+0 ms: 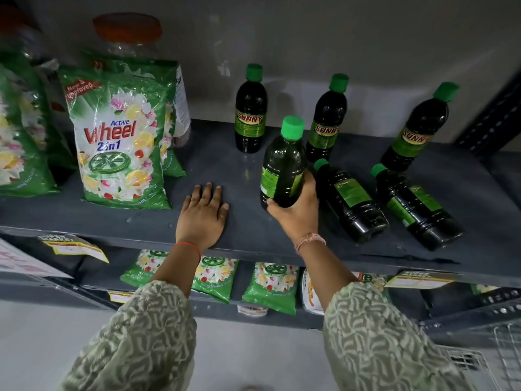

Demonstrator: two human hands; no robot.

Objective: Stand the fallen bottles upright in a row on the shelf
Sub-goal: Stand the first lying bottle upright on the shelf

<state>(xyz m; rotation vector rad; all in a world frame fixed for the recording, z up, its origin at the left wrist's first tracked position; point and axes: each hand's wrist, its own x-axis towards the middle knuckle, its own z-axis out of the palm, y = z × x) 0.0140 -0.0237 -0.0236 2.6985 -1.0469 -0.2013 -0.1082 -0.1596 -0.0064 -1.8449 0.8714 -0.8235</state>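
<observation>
Dark bottles with green caps and green labels are on a grey shelf [214,162]. Three stand upright at the back: one on the left [250,108], one in the middle [327,119] and one on the right [417,128]. Two lie on their sides near the front right, one [349,201] beside my right hand and another [414,207] further right. My right hand [298,213] grips the base of a sixth bottle [283,165], held nearly upright with its bottom by the shelf. My left hand [204,213] rests flat on the shelf, fingers spread, holding nothing.
Green detergent packs [121,136] stand on the left of the shelf, with clear orange-lidded jars [127,35] behind them. Smaller packs [270,286] lie on the shelf below. Price tags [73,245] hang from the front edge. A wire basket [504,354] is at the bottom right.
</observation>
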